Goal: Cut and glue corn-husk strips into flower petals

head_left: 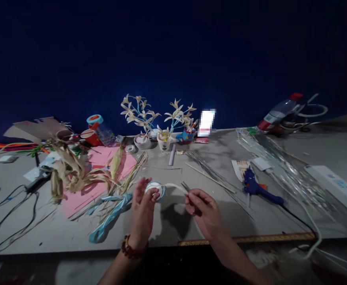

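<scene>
My left hand [143, 198], with a beaded bracelet on its wrist, is closed around a round roll of tape [161, 189] with a white face and light-blue rim. A pale strip [173, 185] runs from the roll across to my right hand [201, 204]. That hand is closed, pinching the strip's end along with small scissors [185, 185]; their thin metal tips point up and left, and the handles are hidden in the fingers. Both hands are above the front middle of the table. Left of them lies a crumpled light-blue ribbon [111, 219].
Dried corn husks [69, 170] lie on pink paper [72, 200] at left. Husk flowers [139, 109] stand in cups at the back. On the right are a blue glue gun [261, 190] with a cord, wires [212, 168], a power strip [334, 186] and a bottle [277, 113].
</scene>
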`<state>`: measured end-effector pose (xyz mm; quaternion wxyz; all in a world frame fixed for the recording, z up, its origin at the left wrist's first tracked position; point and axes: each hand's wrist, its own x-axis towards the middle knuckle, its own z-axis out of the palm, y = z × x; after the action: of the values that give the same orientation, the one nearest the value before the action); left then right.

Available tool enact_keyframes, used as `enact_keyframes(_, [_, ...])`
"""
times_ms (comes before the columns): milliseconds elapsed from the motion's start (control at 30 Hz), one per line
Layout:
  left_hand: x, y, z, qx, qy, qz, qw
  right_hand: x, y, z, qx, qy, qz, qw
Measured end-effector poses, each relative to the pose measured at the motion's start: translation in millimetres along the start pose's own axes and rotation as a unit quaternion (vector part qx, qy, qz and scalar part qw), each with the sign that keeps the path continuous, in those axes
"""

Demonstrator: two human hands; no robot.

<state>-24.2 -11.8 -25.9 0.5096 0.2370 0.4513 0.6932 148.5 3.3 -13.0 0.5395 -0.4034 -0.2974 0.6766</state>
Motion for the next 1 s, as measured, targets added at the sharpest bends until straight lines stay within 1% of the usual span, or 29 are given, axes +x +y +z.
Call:
enact_keyframes(33, [0.4,2.0,-1.6,0.009,0.008,0.024,1.0,-0.3,-1.8,-0.3,0.005,0.002,0.001,1.0])
enact_keyframes(67, [-0.3,3.5,-2.7,0.027,-0.004,0.041,0.999,-0.6,-2.8,-0.1,0.009,0.001,0.004,1.0])
enact_keyframes(100, [-2.1,4.3,-2.9,0.05,-0.037,0.046,0.997,-1.1,-2.8,0.7,0.012,-0.001,0.01,1.0])
enact_keyframes(200, [-9.7,2.4,2.9,0.104,-0.173,0.026,0.979,-3.2,3.1,5.7,0.014,-0.012,0.024,1.0])
enact_keyframes(233, [-11.5,1.1,5.9,0.106,-0.188,0.023,0.976,-3.9,6.1,7.4,0.016,-0.018,0.026,0.999])
enact_keyframes(267, [-12.4,-0.2,8.7,0.105,-0.183,0.024,0.977,-4.6,8.8,8.8,0.016,-0.024,0.027,0.999])
enact_keyframes(333, [-12.1,-1.5,11.3,0.107,-0.153,0.034,0.982,-5.6,12.5,10.3,0.016,-0.034,0.023,0.999])
enact_keyframes(433, [-9.2,-0.3,7.7,0.096,-0.103,0.066,0.988,-5.7,12.9,10.4,0.013,-0.043,0.015,0.999])
enact_keyframes(500, [-8.2,1.5,3.9,0.091,-0.083,0.088,0.988,-5.1,12.5,10.7,0.008,-0.045,0.015,0.999])
enact_keyframes(533, [-8.2,2.2,2.9,0.099,-0.086,0.096,0.987,-4.6,12.8,11.2,0.001,-0.045,0.016,0.999])
enact_keyframes(600, [-9.4,3.1,3.4,0.132,-0.116,0.103,0.979,-3.8,15.0,12.2,-0.028,-0.042,0.009,0.999])
enact_keyframes(667, [-10.9,3.2,6.0,0.164,-0.143,0.098,0.971,-3.0,18.5,12.5,-0.066,-0.046,-0.005,0.997])
enact_keyframes(733, [-11.7,2.8,8.2,0.176,-0.147,0.084,0.97,-2.5,21.6,11.6,-0.099,-0.059,-0.018,0.993])
enact_keyframes(833, [-11.4,1.8,7.8,0.163,-0.158,0.051,0.973,-2.0,23.3,9.4,-0.123,-0.072,-0.022,0.99])
enact_keyframes(900, [-11.4,1.1,6.2,0.15,-0.171,0.031,0.973,-1.5,23.6,8.7,-0.124,-0.069,-0.018,0.99])
enact_keyframes(1000, [-12.0,1.1,5.4,0.139,-0.172,0.016,0.975,0.1,24.0,8.6,-0.128,-0.066,-0.011,0.99])
